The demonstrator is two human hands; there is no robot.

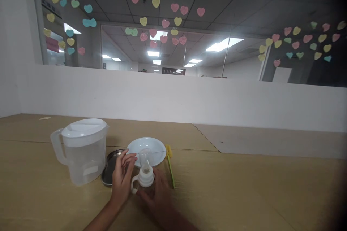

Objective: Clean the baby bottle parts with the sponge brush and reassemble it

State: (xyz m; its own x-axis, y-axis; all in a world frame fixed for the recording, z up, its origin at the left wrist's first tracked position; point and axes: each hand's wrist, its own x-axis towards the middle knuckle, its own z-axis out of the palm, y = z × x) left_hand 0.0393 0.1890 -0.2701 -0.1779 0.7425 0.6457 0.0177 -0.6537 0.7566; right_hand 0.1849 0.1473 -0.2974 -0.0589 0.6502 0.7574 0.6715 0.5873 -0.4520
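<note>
A baby bottle (146, 178) with a white collar, a white side handle and a clear dome on top stands upright before me, leaning slightly away. My right hand (159, 193) is wrapped around its right side and lower body, hiding much of it. To its left, my left hand (124, 169) is raised with its fingers loosely bent and apart, holding nothing. Behind the bottle lies a pale blue-white bowl (159, 151), partly covered by the clear dome. Right of the bowl is a brush (170, 168) with a yellow head and a green handle.
A clear plastic pitcher (85, 155) with a white lid stands on the left. Between it and my left hand sits a round metal tray (110, 168), partly hidden. The tan table (230, 187) meets a white wall (162, 99) below a window with heart-shaped notes.
</note>
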